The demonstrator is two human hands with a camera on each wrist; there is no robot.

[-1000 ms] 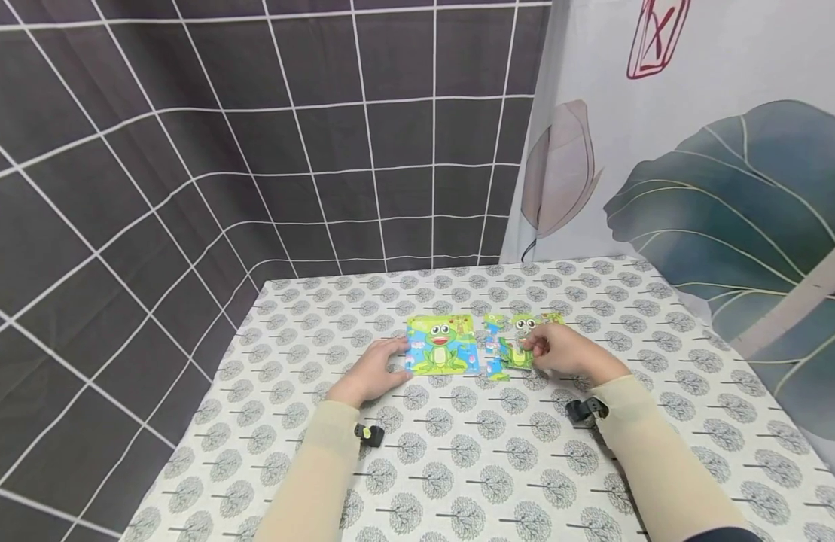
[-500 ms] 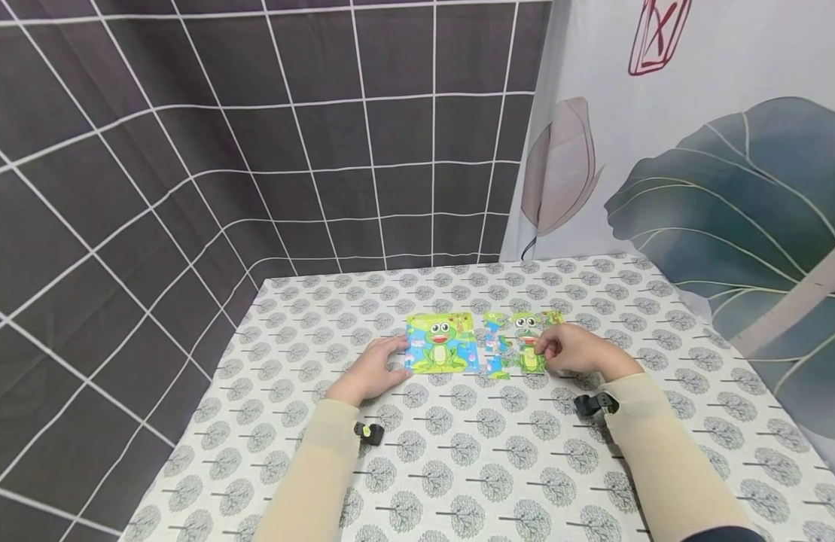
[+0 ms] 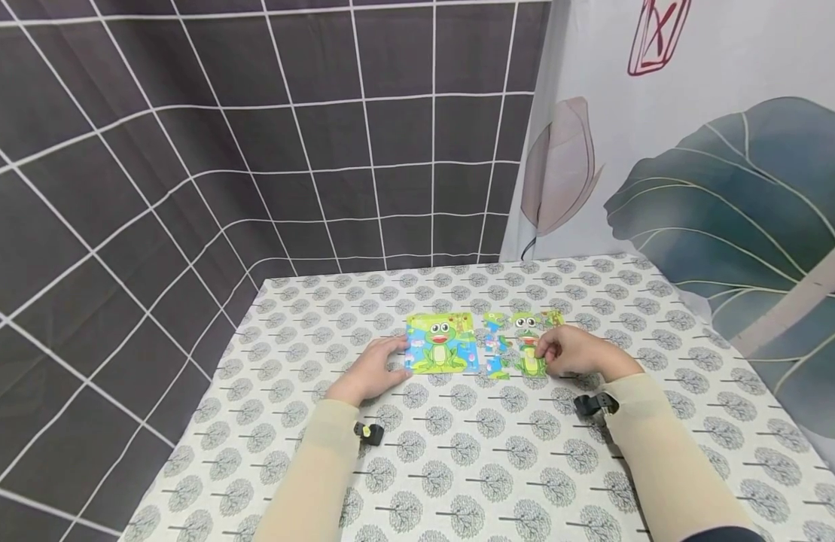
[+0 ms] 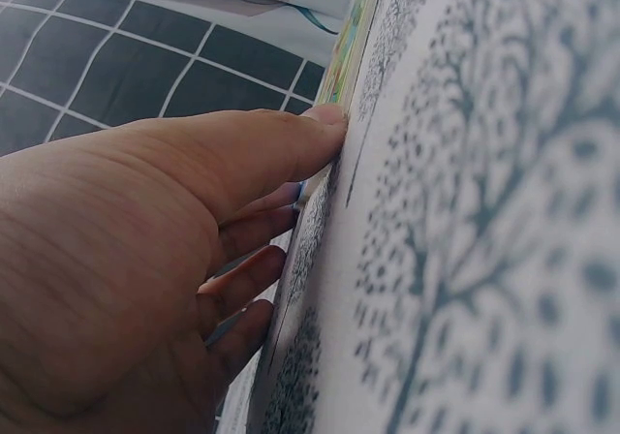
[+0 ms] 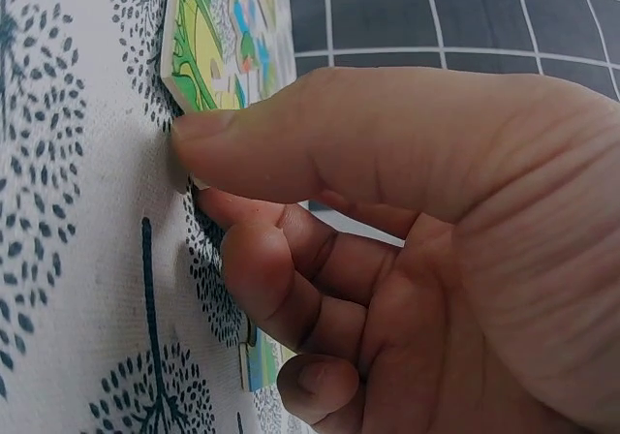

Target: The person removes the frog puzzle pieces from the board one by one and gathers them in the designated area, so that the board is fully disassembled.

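A square frog puzzle [image 3: 440, 345] lies on the patterned tablecloth. My left hand [image 3: 371, 370] rests at its left side, with the thumb at the lower left corner and relaxed fingers along the edge. To the right, a loose puzzle piece with the frog's belly [image 3: 531, 361] lies below a piece with the frog's eyes [image 3: 525, 324]. My right hand [image 3: 576, 352] pinches the belly piece by its right edge between thumb and index finger. In the right wrist view, the thumb covers a corner of that belly piece [image 5: 199, 46], and the other fingers are curled.
Blue and green puzzle pieces [image 3: 495, 346] form a column between the frog puzzle and the belly piece. Another piece [image 3: 553, 316] shows behind my right hand. A dark gridded curtain [image 3: 390, 150] borders the table at the back and left; a leaf-printed cloth [image 3: 729, 211] hangs at right.
My right hand has moved slightly right, and the belly piece went from tilted to upright under the eyes piece, then shifted slightly towards me. My left hand has stayed in place.
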